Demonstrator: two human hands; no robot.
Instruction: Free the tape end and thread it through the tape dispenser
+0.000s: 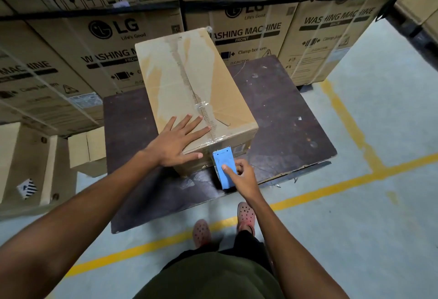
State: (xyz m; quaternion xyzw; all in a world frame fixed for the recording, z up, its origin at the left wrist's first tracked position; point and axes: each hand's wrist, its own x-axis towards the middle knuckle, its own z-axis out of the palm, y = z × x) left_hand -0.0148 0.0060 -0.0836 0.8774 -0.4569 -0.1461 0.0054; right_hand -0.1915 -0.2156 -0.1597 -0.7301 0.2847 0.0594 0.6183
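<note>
The blue tape dispenser (224,170) is clenched in the right hand's grip (241,175) against the near end of the carton (189,90), at the surface's (296,120) near edge; the left hand (176,141) is laid flat, released. The tape end, seemingly hidden, should be picked loose before threading.
</note>
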